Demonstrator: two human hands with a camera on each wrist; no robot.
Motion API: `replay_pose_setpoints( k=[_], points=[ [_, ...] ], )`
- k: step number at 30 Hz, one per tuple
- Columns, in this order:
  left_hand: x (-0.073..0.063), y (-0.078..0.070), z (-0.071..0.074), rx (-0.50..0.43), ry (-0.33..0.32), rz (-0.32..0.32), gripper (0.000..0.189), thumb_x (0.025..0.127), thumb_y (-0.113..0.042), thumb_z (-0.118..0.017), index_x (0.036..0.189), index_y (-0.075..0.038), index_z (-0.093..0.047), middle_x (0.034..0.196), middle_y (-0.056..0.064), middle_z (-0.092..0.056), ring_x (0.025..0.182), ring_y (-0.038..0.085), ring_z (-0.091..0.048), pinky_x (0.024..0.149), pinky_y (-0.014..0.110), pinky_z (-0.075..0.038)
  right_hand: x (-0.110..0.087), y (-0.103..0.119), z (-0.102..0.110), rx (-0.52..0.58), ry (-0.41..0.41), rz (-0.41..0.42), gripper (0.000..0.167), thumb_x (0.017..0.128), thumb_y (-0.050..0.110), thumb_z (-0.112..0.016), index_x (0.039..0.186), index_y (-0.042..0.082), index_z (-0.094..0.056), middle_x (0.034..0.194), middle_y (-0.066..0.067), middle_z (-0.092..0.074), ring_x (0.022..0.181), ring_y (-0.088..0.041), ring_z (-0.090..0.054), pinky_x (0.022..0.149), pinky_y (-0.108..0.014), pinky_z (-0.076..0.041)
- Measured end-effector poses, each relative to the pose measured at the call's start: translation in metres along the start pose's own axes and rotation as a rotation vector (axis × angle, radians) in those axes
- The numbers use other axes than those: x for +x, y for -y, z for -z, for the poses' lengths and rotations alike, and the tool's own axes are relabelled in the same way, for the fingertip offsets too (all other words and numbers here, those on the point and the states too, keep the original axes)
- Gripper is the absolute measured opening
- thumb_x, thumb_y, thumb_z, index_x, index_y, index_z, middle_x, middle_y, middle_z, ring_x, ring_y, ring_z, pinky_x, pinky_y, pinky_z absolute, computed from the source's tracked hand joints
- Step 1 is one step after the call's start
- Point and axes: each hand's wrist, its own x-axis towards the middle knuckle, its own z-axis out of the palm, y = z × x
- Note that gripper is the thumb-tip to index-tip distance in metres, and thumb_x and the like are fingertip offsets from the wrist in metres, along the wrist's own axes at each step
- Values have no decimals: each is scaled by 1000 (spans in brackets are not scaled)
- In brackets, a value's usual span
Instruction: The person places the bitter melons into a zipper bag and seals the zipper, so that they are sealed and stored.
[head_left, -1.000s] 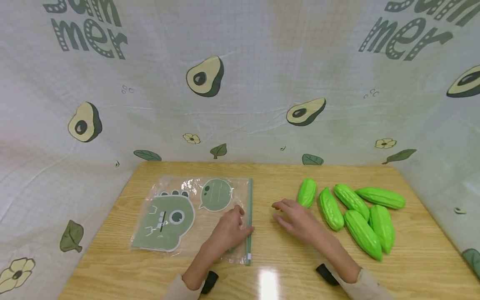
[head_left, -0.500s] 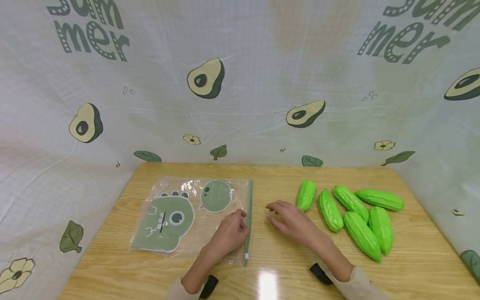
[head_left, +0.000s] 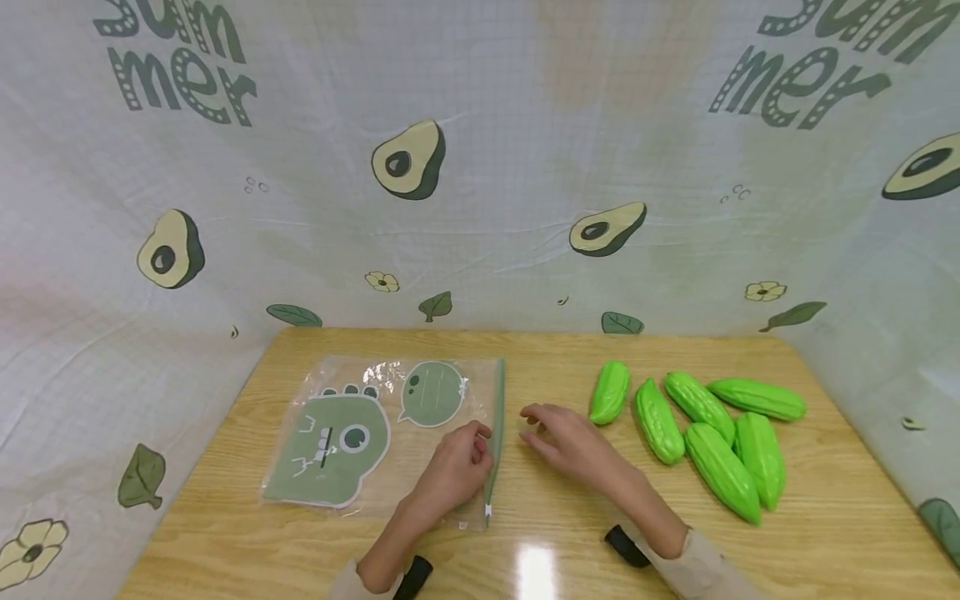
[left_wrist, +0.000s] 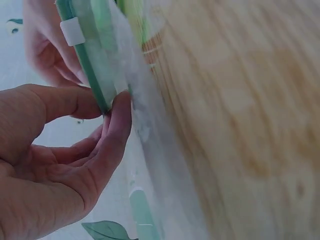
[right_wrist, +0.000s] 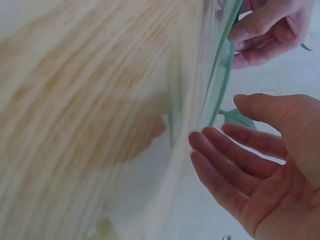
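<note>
A clear plastic zip bag (head_left: 431, 450) with a green dinosaur print lies flat on the left of the table. Along its right side runs a green zip edge (head_left: 500, 408); a white slider (left_wrist: 73, 31) sits near the end closest to me. Thumb and fingers of my left hand (head_left: 456, 462) pinch this edge, slightly lifted, as the left wrist view shows. My right hand (head_left: 573, 442) hovers just right of the zip edge, holding nothing. In the right wrist view its fingers (right_wrist: 235, 172) are relaxed and spread from the thumb, apart from the left hand.
Several bright green, ridged gourd-like vegetables (head_left: 722, 471) lie at the right of the wooden table (head_left: 555, 533), the nearest one (head_left: 611, 392) just beyond my right hand. A printed cloth (head_left: 510, 167) hangs around the back and sides.
My left thumb and fingers have closed on the zip edge, and its near end has shifted left. My right hand has moved left towards the bag.
</note>
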Motion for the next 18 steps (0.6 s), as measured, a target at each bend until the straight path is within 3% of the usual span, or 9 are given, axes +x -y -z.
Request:
replay_pose_setpoints(
  k=[10,18],
  points=[
    [-1,0,1,-4,-7,-36,14,89,7,-65,102,4,-62,84,3,-60,74,11,-58,65,23,-52,9,10,-11,113,-24,-83,25,100,17,-69,116,-2,-68,97,-10,-76,85,-19,-73,72,-30,-60],
    [-4,-3,0,-26,-50,-86,15,88,8,-67,100,2,-61,83,3,-60,74,13,-60,65,23,-54,12,10,-18,212,-72,-131,10,98,11,-71,101,3,-66,91,-6,-73,81,-20,-72,69,-25,-58]
  ],
)
